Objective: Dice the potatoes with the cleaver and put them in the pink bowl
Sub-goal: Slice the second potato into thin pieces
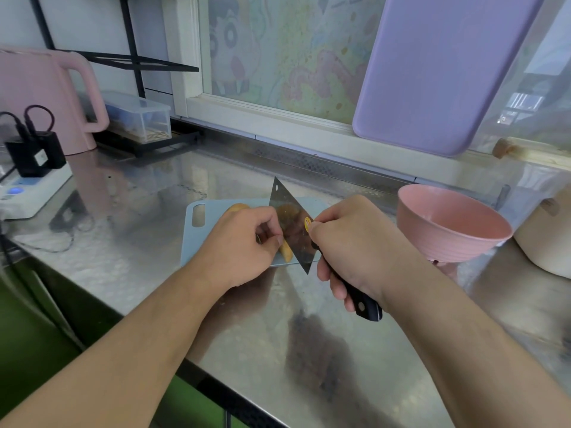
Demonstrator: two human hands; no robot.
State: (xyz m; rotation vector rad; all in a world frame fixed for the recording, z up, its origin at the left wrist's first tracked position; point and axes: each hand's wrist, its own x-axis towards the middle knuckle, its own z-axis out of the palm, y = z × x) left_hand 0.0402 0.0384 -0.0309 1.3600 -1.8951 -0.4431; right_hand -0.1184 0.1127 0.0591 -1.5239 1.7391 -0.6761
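Observation:
A small pale blue cutting board [197,239] lies on the steel counter. My left hand [244,242] rests on it with fingers curled over a potato piece [285,251], whose yellow end shows beside the blade. Another potato [237,207] peeks out behind that hand. My right hand [355,248] grips the black handle of the cleaver [290,223], its blade standing on edge against the left fingers. The pink bowl [445,239] stands to the right of the board; I see nothing inside it.
A pink kettle [46,100], a black charger on a white power strip [34,156] and a clear lidded box [139,117] stand at the back left. A purple board [432,72] leans on the window. A cream pot [543,239] sits far right. The counter's front edge runs below my forearms.

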